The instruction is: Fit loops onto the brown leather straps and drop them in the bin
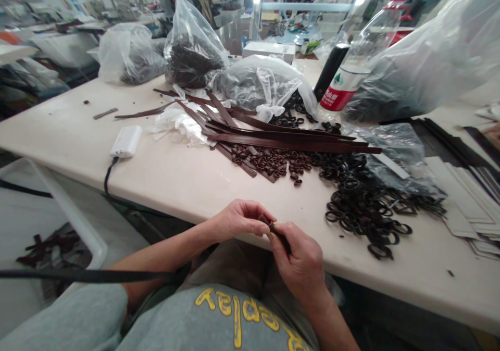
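Note:
At the table's front edge, my left hand [244,219] pinches one end of a short dark brown strip [282,240], which looks like leather. My right hand [300,253] is closed round the other part of the same strip, its fingertips touching those of the left. Part of the strip is hidden inside the right hand. Beyond the hands lie a pile of small brown loops [269,162] and several long brown strips [297,141]. To the right spreads a heap of larger black loops [355,189].
Plastic bags [195,54] with dark contents line the back of the table [167,176]. A cut bottle [339,88] stands near a black rod [331,72]. A white box with a cable [126,141] sits left. Flat pale strips [455,200] lie right; a bin [97,247] stands lower left.

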Demonstrator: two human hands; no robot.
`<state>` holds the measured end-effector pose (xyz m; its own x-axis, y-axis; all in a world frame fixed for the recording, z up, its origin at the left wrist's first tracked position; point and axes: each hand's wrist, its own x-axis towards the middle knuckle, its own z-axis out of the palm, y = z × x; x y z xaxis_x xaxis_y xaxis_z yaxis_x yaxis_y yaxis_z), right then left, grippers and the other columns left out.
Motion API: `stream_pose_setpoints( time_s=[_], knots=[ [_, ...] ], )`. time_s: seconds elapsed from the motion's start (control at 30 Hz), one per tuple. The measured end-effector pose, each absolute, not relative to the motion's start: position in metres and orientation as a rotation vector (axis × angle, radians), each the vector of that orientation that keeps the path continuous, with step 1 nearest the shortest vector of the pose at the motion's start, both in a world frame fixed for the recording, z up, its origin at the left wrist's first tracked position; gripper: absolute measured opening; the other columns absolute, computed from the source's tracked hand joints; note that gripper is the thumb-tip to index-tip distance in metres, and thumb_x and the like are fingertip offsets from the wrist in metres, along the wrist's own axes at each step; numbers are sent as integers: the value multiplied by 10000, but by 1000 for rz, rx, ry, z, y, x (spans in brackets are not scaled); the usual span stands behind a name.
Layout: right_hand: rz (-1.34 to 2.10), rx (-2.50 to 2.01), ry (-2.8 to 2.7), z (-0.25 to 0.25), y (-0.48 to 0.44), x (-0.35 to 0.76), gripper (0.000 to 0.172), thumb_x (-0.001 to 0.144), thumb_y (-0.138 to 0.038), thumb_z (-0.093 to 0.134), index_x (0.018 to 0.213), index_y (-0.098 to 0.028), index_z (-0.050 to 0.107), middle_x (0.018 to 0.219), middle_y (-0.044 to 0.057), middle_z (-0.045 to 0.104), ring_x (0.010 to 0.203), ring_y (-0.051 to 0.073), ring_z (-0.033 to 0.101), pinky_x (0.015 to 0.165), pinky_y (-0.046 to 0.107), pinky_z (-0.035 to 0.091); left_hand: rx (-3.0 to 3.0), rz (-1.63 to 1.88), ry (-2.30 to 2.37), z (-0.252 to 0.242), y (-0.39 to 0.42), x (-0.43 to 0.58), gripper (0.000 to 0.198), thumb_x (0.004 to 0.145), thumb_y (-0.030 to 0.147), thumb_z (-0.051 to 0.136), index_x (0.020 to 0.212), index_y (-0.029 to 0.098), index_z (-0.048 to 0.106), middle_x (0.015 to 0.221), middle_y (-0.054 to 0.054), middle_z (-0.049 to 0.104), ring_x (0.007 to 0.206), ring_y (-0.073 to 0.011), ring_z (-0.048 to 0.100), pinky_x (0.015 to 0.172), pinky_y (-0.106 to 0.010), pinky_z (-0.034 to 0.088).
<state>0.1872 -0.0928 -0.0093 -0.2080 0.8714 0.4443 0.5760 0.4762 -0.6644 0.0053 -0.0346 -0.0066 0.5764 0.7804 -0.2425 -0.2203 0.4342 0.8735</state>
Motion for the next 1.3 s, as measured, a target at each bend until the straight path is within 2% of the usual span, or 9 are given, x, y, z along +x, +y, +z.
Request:
stream_pose_setpoints(
  time_s=[0.13, 0.27, 0.43, 0.53, 0.67, 0.77, 0.93, 1.07, 1.3],
  knots=[
    [544, -1243, -1831, -9, -93, 187, 43, 960, -225, 575, 950, -214, 615, 818, 1, 678, 711, 144, 644, 663, 253, 456, 967, 786, 759, -2, -35, 5, 265, 624, 269, 887, 839, 151, 788, 710, -31, 702, 606, -129, 601, 623, -235, 475],
    [514, -1297, -1918, -9, -95, 192, 106, 971, -278, 556, 1005, -207, 626, 865, 24, 701, 758, 172, 665, 677, 269, 463, 1017, 832, 858, 7, -34, -1, 204, 612, 245, 854, 783, 156, 788, 672, -23, 685, 580, -130, 585, 589, -234, 467],
    [408, -1314, -2050, -10, -99, 194, 175, 998, -265, 464, 954, -183, 613, 740, 18, 659, 620, 169, 623, 574, 279, 400, 998, 820, 883, 8, -36, -5, 200, 605, 246, 848, 779, 167, 788, 636, -11, 679, 553, -126, 577, 571, -229, 461],
    [653, -1284, -2017, -7, -100, 191, 210, 1004, -270, 441, 879, -190, 589, 683, 0, 617, 587, 153, 584, 556, 266, 392, 945, 761, 806, 3, -42, -3, 256, 597, 264, 892, 808, 165, 788, 703, -30, 717, 589, -133, 613, 610, -232, 488],
    [1176, -1172, -1866, 4, -99, 189, 266, 1016, -339, 419, 845, -192, 561, 762, 10, 622, 685, 154, 568, 611, 252, 434, 919, 720, 693, -2, -49, 1, 300, 587, 312, 936, 794, 156, 786, 742, -50, 734, 645, -162, 653, 663, -256, 530],
    [1369, -1107, -1813, 11, -97, 191, 266, 1012, -355, 425, 854, -189, 559, 804, 11, 608, 751, 162, 557, 660, 258, 441, 1019, 788, 680, 2, -50, 1, 289, 589, 316, 943, 769, 154, 785, 710, -46, 720, 645, -173, 650, 652, -263, 542],
    [1283, -1190, -1915, 13, -101, 197, 145, 975, -323, 509, 961, -201, 587, 837, -5, 612, 753, 158, 549, 695, 265, 425, 1152, 929, 727, 13, -47, -4, 248, 620, 318, 930, 725, 154, 776, 701, -53, 714, 644, -178, 644, 621, -252, 537],
    [1183, -1305, -1968, 7, -106, 200, 168, 977, -347, 514, 1052, -217, 587, 901, 7, 655, 778, 174, 589, 702, 276, 427, 1152, 1003, 793, 14, -46, -9, 289, 603, 357, 939, 705, 150, 765, 681, -46, 702, 624, -165, 628, 610, -243, 529],
    [1020, -1378, -2098, -6, -109, 196, 269, 1013, -332, 368, 897, -189, 564, 742, 41, 640, 659, 206, 598, 605, 302, 390, 1062, 940, 821, 4, -51, -7, 380, 587, 402, 948, 758, 126, 753, 684, -40, 694, 632, -164, 633, 611, -242, 531]
  ],
)
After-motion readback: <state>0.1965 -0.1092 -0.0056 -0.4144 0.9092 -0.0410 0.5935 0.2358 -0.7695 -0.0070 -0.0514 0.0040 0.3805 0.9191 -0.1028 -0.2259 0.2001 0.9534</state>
